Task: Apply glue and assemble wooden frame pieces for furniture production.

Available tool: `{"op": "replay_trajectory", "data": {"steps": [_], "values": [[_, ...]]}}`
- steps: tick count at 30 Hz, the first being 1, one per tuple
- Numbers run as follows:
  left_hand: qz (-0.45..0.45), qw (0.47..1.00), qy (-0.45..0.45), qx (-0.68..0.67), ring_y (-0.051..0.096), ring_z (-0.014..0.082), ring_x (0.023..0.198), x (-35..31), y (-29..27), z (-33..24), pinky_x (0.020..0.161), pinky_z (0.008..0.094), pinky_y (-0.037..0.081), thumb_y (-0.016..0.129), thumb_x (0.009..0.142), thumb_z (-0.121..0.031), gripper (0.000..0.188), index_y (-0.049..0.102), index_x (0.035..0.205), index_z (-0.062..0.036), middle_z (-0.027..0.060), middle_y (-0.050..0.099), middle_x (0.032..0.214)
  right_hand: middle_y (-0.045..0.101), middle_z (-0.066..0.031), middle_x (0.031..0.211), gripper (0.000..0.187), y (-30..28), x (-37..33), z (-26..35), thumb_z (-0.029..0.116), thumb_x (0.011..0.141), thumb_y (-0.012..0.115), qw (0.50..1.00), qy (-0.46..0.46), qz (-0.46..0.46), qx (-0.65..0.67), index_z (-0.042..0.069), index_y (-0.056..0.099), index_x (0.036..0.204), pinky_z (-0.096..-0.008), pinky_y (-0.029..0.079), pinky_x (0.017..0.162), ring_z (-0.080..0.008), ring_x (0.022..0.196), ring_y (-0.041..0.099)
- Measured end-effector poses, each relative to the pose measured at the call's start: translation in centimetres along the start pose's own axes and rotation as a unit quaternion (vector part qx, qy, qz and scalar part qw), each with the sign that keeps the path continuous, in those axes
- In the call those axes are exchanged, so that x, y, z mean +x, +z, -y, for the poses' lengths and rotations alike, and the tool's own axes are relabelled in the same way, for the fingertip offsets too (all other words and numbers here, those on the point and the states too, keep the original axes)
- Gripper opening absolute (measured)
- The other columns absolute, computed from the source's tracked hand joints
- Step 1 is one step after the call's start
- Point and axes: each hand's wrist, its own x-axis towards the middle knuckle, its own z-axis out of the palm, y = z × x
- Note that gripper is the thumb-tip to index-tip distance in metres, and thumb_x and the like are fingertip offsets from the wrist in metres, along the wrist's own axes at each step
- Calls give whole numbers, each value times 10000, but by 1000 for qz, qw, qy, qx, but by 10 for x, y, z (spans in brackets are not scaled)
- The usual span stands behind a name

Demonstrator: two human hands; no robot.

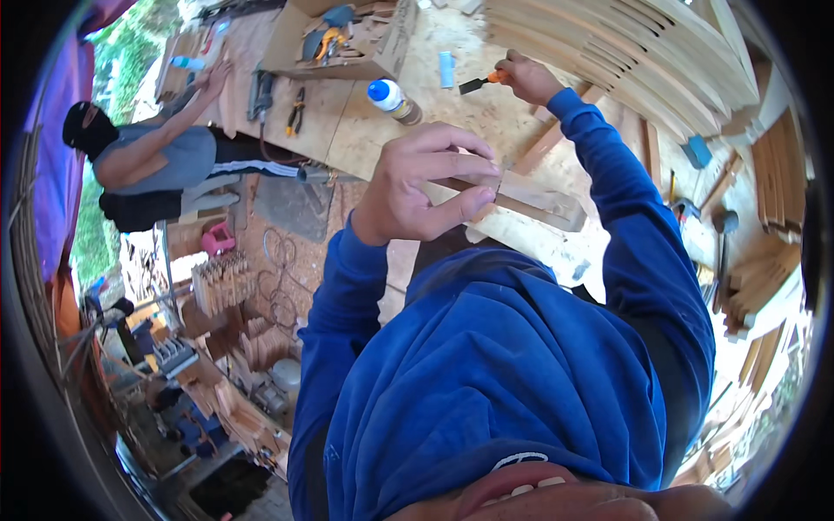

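Note:
In front of my chest, my left hand point(434, 184) is closed on a pale wooden block point(543, 205), the thumb on one side and the fingers on the other. Part of the block is hidden by those fingers. My right hand point(532, 80) reaches out over the workbench point(347, 130), wrapped round the orange handle of a chisel point(475, 85) with a flat dark blade. The blade points left, close above the bench top. A bottle with a blue cap point(395, 102) stands just beyond my left hand. A small light-blue cylinder point(446, 69) is near the chisel's tip.
A cardboard box point(395, 56) of wood scraps stands at the far left, near pliers point(296, 113) and a power tool point(259, 95). Long slotted wooden parts point(625, 52) fill the far right. Another person point(156, 161) works at the bench's left.

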Motion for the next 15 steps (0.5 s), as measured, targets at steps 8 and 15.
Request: {"op": "replay_trajectory", "data": {"steps": [8, 15], "values": [[230, 970, 74, -2, 679, 196, 795, 53, -19, 5, 653, 279, 527, 852, 744, -84, 210, 737, 913, -33, 85, 717, 916, 630, -63, 856, 229, -179, -138, 104, 216, 1054, 595, 824, -48, -399, 399, 106, 572, 1254, -279, 516, 617, -116, 697, 630], [243, 958, 108, 108, 669, 324, 726, 76, 0, -11, 649, 413, 533, 755, 843, -351, 301, 720, 809, -54, 126, 673, 798, 519, -54, 758, 500, -188, -213, 183, 449, 1114, 360, 709, 54, -582, 394, 22, 497, 1335, -215, 305, 425, -76, 448, 358]]}}
